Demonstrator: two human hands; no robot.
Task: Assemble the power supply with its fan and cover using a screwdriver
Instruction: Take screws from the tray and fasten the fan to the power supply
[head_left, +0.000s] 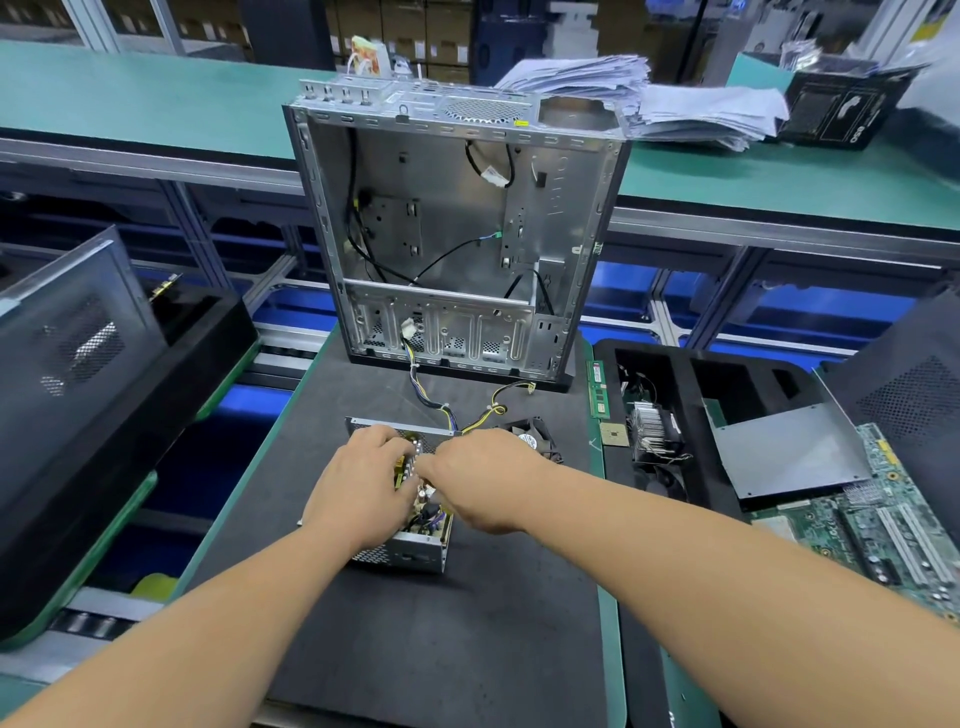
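left hand | fingers curled in power supply | right hand likewise

power supply: an open silver metal box with perforated walls, cover off, lying flat on the dark grey mat in front of me; its circuit board with yellow and black parts is exposed from above.
wiring: a bundle of yellow, black and blue leads runs out of the box's far side toward the upright case behind it.
fan: a small square black fan with a round white label, lying flat on the mat just beside the box's far right corner, partly behind my right wrist.
cover and screwdriver: I cannot pick either out.
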